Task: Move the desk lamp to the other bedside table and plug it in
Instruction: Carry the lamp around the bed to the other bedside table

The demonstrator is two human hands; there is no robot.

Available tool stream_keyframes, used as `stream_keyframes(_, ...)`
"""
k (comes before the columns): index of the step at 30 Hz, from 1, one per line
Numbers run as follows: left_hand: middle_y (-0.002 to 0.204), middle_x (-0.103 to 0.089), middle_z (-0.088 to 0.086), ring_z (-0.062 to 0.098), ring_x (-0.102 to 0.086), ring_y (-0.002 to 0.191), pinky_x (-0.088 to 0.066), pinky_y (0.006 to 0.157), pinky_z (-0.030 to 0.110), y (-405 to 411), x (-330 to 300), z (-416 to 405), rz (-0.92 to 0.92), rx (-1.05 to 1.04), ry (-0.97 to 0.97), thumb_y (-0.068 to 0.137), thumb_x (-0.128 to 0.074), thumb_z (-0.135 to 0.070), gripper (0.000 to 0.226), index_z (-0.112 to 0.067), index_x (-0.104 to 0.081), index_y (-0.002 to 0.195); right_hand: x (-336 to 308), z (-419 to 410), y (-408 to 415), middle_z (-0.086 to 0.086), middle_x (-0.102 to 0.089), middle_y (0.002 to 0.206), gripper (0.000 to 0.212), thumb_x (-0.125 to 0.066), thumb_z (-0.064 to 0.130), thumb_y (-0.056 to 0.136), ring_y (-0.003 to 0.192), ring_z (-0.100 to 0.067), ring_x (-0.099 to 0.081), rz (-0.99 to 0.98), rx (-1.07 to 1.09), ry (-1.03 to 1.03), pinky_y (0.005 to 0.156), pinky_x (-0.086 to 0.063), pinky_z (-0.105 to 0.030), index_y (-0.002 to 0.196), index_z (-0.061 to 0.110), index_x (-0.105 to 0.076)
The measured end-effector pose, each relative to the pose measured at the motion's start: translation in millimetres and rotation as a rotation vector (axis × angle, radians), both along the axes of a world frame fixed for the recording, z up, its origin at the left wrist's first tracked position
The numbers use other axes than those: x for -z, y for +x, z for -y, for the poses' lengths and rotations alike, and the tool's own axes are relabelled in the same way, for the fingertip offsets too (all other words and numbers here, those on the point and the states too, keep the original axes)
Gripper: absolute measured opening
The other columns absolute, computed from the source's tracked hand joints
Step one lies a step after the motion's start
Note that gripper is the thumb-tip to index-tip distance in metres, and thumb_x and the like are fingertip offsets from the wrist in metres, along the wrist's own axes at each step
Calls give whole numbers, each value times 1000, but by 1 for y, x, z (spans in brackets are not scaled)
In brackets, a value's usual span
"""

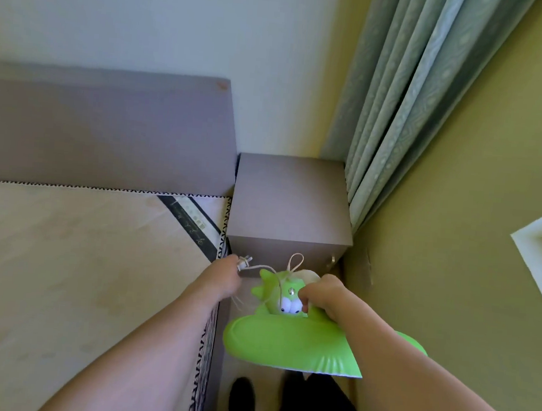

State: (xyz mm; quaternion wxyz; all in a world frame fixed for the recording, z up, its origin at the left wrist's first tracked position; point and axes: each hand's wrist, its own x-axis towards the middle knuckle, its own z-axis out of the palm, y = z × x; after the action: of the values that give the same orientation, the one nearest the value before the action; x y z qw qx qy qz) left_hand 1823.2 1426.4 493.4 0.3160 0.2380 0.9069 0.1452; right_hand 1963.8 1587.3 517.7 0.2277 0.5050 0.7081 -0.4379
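Right hand [322, 296] is gripping the glossy green plastic lamp [287, 338]; left hand [224, 276] is pinching its white plug [244, 262] before the matte boxy desk [291, 200].

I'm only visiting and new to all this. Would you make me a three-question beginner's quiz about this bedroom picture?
1. True or false: the green lamp already stands on the bedside table.
2. Which hand holds the plug? A) left hand B) right hand C) neither
3. Fill in: the curtain hangs to the ____ of the bedside table.

Key:
1. False; it is held in the air in front of the table.
2. A; the right hand has its grip on the lamp's frog-faced body.
3. Right.
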Motion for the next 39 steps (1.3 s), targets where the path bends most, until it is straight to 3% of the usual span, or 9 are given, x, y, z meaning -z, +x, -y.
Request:
stream_keyframes(5, 114, -62, 19, 35, -59, 101, -43, 73, 32, -50, -10, -63, -6, -38, 13, 84, -44, -2, 34, -7, -54, 116, -9, -59, -61, -15, -61, 90, 35, -67, 2, 69, 79, -24, -56, -125, 119, -111, 80, -55, -36, 104, -3, -61)
stream_keyframes(8, 116, -61, 20, 36, -58, 103, -46, 77, 34, -78, -15, -95, 0, -48, 50, 86, -44, -3, 35, -6, -54, 119, -16, -94, -87, -15, -64, 96, 44, -69, 1, 63, 75, -24, -58, -108, 62, -41, 54, -48, -25, 106, -1, -61)
stream_keyframes(12, 104, -63, 19, 34, -58, 92, -42, 70, 31, -118, -19, -135, 6, -100, 114, 86, -43, -4, 27, -5, -58, 108, -24, -136, -119, -10, -55, 71, 39, -68, -1, 59, 51, -19, -51, -135, 90, -45, 43, -38, -20, 98, -1, -60)
stream_keyframes(15, 78, -58, 10, 28, -55, 72, -38, 55, 28, -144, -20, -159, 74, -154, 173, 82, -45, -2, 18, -12, -56, 91, -25, -158, -139, -16, -61, 86, 44, -66, -1, 61, 59, -23, -55, -155, 127, -50, 47, -40, -21, 105, -3, -60)
stream_keyframes(22, 86, -66, 14, 36, -67, 86, -54, 75, 38, -212, 7, -212, 163, -298, 219, 87, -40, -6, 19, -21, -52, 89, -11, -200, -194, -19, -62, 114, 52, -65, 4, 66, 75, -23, -55, -74, 93, -32, 55, -41, -22, 116, -5, -53)
stream_keyframes(31, 89, -69, 24, 39, -67, 88, -54, 77, 42, -293, 70, -266, 255, -343, 149, 86, -39, -7, 19, -14, -56, 81, 13, -234, -273, -5, -52, 73, 29, -64, 7, 56, 51, -13, -47, 52, 133, -30, 42, -33, -17, 83, 5, -53)
stream_keyframes(34, 82, -70, 22, 35, -68, 75, -56, 72, 41, -315, 93, -282, 275, -352, 128, 82, -39, -7, 20, -13, -56, 75, 22, -243, -298, -7, -59, 78, 19, -64, 9, 58, 59, -19, -54, 87, 106, -17, 49, -40, -19, 75, 7, -57)
stream_keyframes(37, 85, -66, 26, 36, -66, 75, -55, 73, 43, -338, 124, -296, 336, -391, 130, 84, -40, -2, 21, -6, -59, 87, 35, -259, -326, -13, -64, 100, 32, -64, 9, 68, 84, -23, -62, 118, 37, -30, 68, -49, -27, 99, 4, -59)
stream_keyframes(39, 78, -62, 24, 31, -60, 67, -52, 65, 38, -347, 137, -302, 396, -439, 110, 86, -40, 0, 19, -11, -56, 87, 38, -269, -343, -12, -53, 98, 11, -61, 10, 78, 89, -20, -52, 142, -62, -69, 75, -45, -29, 88, 11, -56)
